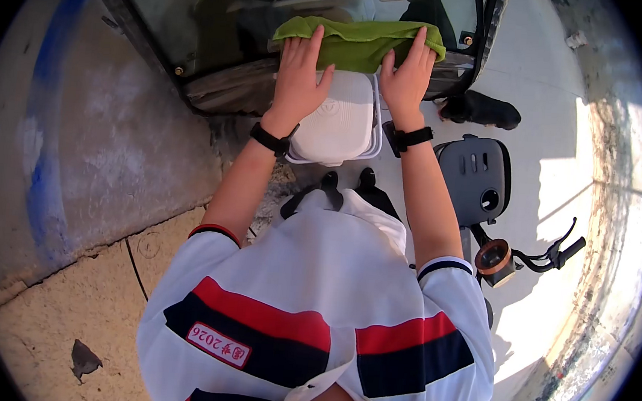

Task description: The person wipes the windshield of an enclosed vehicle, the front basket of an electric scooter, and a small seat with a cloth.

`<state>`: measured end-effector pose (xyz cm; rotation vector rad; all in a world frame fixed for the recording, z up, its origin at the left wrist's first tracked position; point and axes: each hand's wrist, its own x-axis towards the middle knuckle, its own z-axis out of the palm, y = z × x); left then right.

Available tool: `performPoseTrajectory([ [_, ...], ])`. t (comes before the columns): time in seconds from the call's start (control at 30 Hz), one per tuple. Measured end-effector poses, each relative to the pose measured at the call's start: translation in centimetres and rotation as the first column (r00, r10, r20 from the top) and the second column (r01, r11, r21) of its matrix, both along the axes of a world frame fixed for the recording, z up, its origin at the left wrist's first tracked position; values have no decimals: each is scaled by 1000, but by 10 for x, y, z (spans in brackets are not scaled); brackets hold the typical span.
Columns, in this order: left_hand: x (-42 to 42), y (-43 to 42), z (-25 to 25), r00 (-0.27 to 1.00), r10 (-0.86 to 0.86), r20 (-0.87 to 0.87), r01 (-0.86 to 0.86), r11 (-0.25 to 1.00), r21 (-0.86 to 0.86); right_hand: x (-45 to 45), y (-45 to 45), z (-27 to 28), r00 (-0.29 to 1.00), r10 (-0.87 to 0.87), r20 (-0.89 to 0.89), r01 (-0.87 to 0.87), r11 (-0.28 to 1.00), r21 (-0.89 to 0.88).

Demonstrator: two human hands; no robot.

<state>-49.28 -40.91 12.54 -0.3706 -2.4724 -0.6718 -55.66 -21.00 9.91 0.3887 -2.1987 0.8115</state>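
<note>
A green cloth (pixel 363 44) lies folded along the lower edge of a dark glass pane (pixel 252 25). On the cloth's left end rests my left hand (pixel 299 78), fingers stretched out and thumb spread to the side. My right hand (pixel 406 83) lies on the right end, its fingers straight and thumb pointing inward. Both hands touch the cloth from above, and neither is curled round it. Between and below them is a white ribbed lid (pixel 333 118) on a white plastic container (pixel 375 141).
The pane sits in a worn dark frame (pixel 232 88). To the right are a small dark dog (pixel 486 109), a grey slotted plastic panel (pixel 475 175), and a handlebar (pixel 558 257) with a round copper-rimmed lamp (pixel 494 258). A stained grey slab (pixel 121 147) is at the left.
</note>
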Motion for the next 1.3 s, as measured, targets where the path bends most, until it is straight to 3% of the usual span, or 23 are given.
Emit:
performPoseTrajectory([
  [0.07, -4, 11, 3, 999, -40, 28, 41, 999, -22, -5, 12, -3, 999, -30, -10, 30, 1000, -6],
  [0.27, 0, -7, -9, 985, 171, -8, -171, 985, -12, 2, -23, -3, 999, -1, -52, 0, 1000, -11],
  [0.4, 21, -52, -10, 919, 393, 28, -388, 915, -108, 21, -70, -3, 991, 133, -1, -133, 991, 4],
  [0.53, 45, -98, -14, 862, 491, 123, -482, 871, -102, 39, -106, -7, 967, 252, 20, -253, 967, 26],
  [0.67, 62, -131, -26, 832, 553, 30, -550, 832, -74, 55, -134, -10, 928, 371, 37, -372, 917, 145],
  [0.87, 67, -133, -29, 867, 499, 14, -497, 865, -64, 61, -139, -9, 889, 453, 70, -458, 878, 137],
  [0.97, 59, -117, -29, 890, 455, -14, -455, 890, 29, 57, -124, -6, 899, 431, 80, -437, 895, 87],
  [1.17, 35, -61, -25, 933, 360, -19, -360, 932, -49, 37, -54, -6, 963, 231, 140, -253, 954, 162],
  [1.3, 13, -9, -23, 966, 258, -11, -257, 960, -114, 18, 5, -4, 989, 128, 69, -137, 981, 137],
])
